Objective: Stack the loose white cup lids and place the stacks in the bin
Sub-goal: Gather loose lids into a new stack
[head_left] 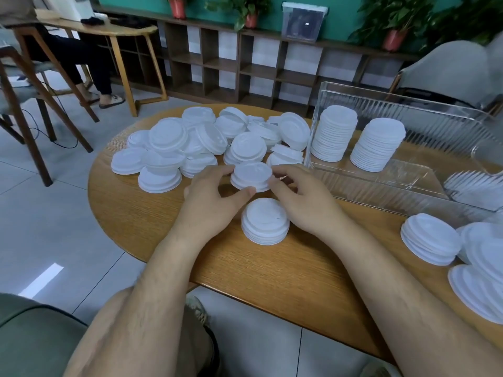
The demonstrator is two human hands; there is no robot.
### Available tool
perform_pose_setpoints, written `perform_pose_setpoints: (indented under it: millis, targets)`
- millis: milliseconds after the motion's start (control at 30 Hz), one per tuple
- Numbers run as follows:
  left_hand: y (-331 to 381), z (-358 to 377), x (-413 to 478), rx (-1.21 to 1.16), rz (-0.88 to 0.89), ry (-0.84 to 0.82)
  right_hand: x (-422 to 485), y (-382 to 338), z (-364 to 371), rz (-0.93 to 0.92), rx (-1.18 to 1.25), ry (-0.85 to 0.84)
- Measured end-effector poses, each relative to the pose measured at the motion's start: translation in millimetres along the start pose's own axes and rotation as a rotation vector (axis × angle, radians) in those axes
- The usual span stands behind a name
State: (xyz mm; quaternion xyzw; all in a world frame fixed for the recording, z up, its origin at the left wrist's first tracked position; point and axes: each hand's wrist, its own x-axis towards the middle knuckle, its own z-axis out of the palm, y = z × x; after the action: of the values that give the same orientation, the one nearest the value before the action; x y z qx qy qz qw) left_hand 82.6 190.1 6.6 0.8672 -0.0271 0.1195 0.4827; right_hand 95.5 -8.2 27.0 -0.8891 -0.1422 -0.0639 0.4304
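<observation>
Here, both hands meet over the round wooden table (163, 213). The left hand (215, 197) pinches a small stack of white lids (251, 176) from its nine o'clock side, with the thumb on the near rim and the fingers curled at the far-left edge. The right hand (302, 200) grips the same stack from three o'clock, fingers curled round its rim. Whether that stack rests on the wood or is lifted just clear of it I cannot tell. At six o'clock from it, a second short stack (265, 221) stands on the table between the two wrists. From ten to twelve o'clock lies the loose pile of lids (206, 140), tumbled at all angles. At two o'clock a clear ribbed bin (381, 191) holds two tall stacks: a left tall stack (334, 133) and a right tall stack (377, 144) just beside it. More lids (430, 242) lie at four o'clock, by the table's right edge.
</observation>
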Motion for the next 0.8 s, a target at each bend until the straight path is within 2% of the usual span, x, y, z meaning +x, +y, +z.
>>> perform_pose_setpoints:
  millis: [167, 400, 600, 800]
  targets:
    - [7.0, 2.7, -11.4, -0.025, 0.077, -0.093, -24.2, 18.9, -7.7, -0.101, 0.046, 0.107]
    - [9.8, 9.3, -16.8, -0.045, 0.106, -0.065, -16.9, 21.4, 3.8, -0.189, 0.129, 0.245]
    - [15.7, 5.3, -19.3, -0.047, 0.135, -0.074, -14.1, 30.2, 0.8, -0.2, 0.201, 0.222]
    - [15.5, -0.6, -24.9, -0.013, 0.18, -0.165, -22.4, 37.0, -9.3, -0.229, 0.227, 0.068]
